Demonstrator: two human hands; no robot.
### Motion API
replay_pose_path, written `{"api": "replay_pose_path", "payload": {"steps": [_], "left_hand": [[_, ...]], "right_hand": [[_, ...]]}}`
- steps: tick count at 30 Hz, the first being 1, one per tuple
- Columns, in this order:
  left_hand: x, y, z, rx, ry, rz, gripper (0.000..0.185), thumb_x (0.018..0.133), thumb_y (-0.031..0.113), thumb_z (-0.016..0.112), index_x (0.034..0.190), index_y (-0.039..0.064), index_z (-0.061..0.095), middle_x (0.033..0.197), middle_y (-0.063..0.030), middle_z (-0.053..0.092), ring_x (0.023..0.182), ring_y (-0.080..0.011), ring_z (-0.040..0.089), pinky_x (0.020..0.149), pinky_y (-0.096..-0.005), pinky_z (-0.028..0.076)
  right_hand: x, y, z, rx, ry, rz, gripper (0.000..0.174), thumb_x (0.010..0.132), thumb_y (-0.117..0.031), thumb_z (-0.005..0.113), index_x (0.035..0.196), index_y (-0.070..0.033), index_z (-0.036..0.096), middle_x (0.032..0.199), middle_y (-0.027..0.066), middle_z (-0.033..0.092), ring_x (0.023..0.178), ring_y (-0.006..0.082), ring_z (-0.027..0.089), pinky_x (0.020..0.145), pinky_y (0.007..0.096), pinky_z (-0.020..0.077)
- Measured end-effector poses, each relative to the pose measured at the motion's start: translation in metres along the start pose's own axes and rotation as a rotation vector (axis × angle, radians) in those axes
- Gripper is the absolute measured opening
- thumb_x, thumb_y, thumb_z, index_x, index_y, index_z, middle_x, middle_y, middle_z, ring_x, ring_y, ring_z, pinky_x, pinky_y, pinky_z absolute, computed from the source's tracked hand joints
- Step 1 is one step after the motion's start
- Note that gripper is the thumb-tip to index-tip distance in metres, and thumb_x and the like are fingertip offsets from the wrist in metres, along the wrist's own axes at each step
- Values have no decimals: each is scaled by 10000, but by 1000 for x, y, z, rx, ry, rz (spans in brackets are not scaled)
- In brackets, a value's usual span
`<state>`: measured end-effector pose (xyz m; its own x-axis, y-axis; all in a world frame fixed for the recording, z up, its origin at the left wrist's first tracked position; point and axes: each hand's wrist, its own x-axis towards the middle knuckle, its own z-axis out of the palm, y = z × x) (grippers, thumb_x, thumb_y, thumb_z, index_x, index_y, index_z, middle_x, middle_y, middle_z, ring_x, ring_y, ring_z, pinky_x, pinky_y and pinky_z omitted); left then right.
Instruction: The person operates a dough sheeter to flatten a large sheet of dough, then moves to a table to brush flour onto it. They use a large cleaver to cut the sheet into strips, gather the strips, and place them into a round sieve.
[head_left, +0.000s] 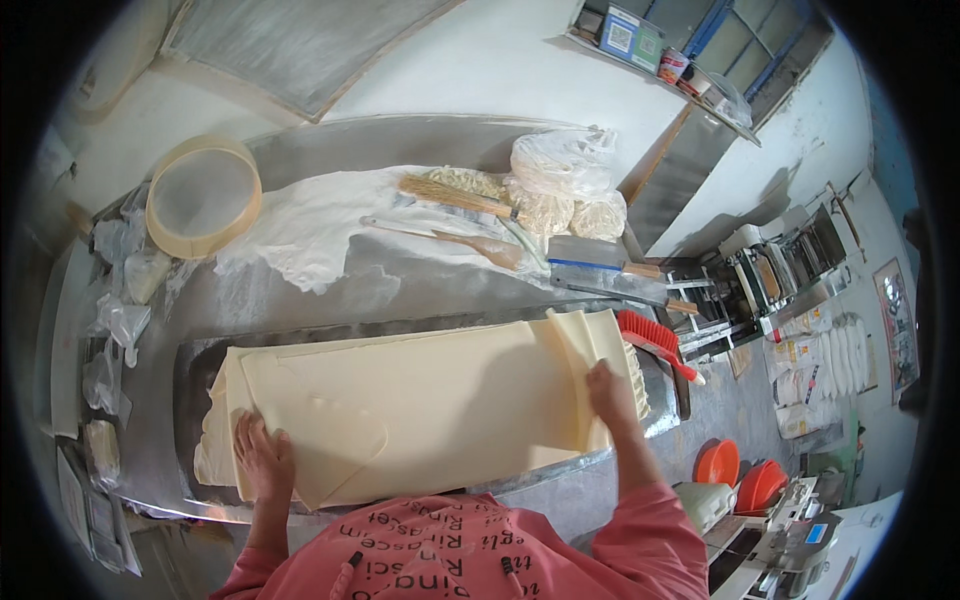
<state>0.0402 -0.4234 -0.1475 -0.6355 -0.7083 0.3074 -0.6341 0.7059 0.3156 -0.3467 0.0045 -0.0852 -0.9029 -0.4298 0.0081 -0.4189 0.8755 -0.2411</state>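
Note:
A long, layered sheet of pale dough (420, 405) lies across a dark board (196, 375) on the work table in front of me. My left hand (262, 454) rests on its left end with the fingers spread. At the right end, my right hand (609, 394) has its fingers curled around a raised, pleated fold of the dough. Cut edges of stacked layers show just past that fold. The fingertips of my right hand are partly hidden. A red bench brush (651, 337) lies beyond the dough's right end.
White flour (300, 225) is heaped at the back, beside a round sieve (204, 196). A straw whisk broom (454, 196), a wooden paddle (480, 246) and two long wood-handled blades (585, 264) lie behind the dough. Bagged noodles (540, 214) stand farther back; a machine (780, 262) stands right.

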Motion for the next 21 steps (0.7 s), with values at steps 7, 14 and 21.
{"api": "replay_pose_path", "payload": {"steps": [7, 14, 21], "left_hand": [[20, -2, -8, -447, -145, -372, 181, 856, 138, 641, 926, 17, 525, 838, -112, 559, 774, -237, 566, 704, -376, 464], [39, 26, -32, -879, -428, -786, 247, 935, 227, 554, 991, -13, 572, 798, -86, 598, 702, -149, 564, 607, -309, 451], [27, 8, -16, -772, -91, -368, 292, 937, 182, 513, 1081, -65, 570, 925, -163, 660, 789, -246, 619, 715, -368, 492]], "right_hand": [[36, 139, -26, 528, -158, 518, 270, 879, -286, 627, 785, -33, 622, 653, 44, 593, 604, 157, 574, 570, 350, 479], [34, 140, 17, 911, -123, 552, 225, 895, -248, 655, 885, -25, 633, 771, 11, 612, 650, 103, 539, 569, 284, 446], [24, 126, 18, 611, 223, 507, 282, 890, -274, 643, 882, 7, 630, 766, 93, 645, 655, 162, 583, 617, 321, 472]]}}
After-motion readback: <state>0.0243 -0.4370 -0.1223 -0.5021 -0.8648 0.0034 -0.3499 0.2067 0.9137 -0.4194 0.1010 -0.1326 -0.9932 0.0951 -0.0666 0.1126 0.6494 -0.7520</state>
